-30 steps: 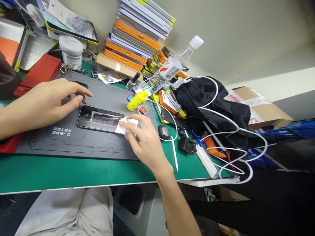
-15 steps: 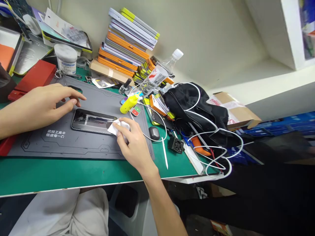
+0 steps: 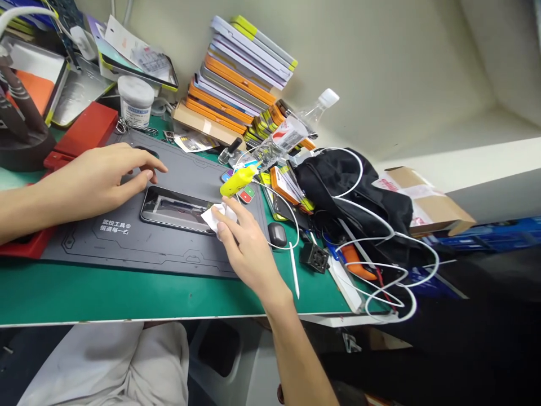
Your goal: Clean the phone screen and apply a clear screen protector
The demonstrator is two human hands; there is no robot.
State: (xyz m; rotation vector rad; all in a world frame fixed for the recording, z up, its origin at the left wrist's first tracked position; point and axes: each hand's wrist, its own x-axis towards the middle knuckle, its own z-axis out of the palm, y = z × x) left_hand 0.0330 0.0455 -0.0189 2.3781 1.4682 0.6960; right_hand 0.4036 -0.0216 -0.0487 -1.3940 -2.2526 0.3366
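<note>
Lying on a grey mat point(image 3: 169, 251), the glossy, dark-edged phone point(image 3: 177, 210) shows pale streaks; the right hand point(image 3: 249, 248) pinches a white wipe point(image 3: 212, 219) at its right end, the left hand point(image 3: 107, 176) hovers with fingers parted. Stacked cases point(image 3: 243, 70) crowd the green surface point(image 3: 127, 293) beside a pale wall point(image 3: 372, 73).

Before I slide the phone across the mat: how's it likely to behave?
The phone looks like a rigid, flat slab lying on the mat, so it should move as one piece and is unlikely to roll or tip. Its glossy, reflective face suggests it may feel slick under fingers. That face looks like glass, so probably fragile if dropped.
</note>
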